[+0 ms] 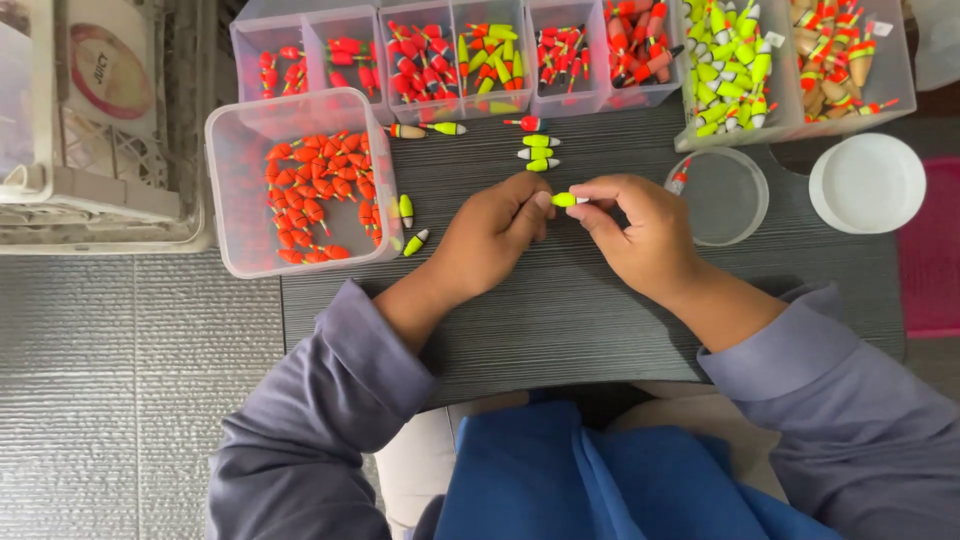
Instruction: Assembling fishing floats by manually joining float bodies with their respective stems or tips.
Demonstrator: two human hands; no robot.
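My left hand and my right hand meet over the dark table, pinching one small yellow-green and white fishing float between their fingertips. Just beyond the hands lie three more yellow-green floats in a short stack and a red one. Two loose yellow-green floats rest to the left, beside a clear tub filled with several orange-red floats.
Clear compartment boxes of red, yellow and tan floats line the table's far edge. A clear round dish and a white lid sit at the right. A white crate stands on the left. Blue cloth covers my lap.
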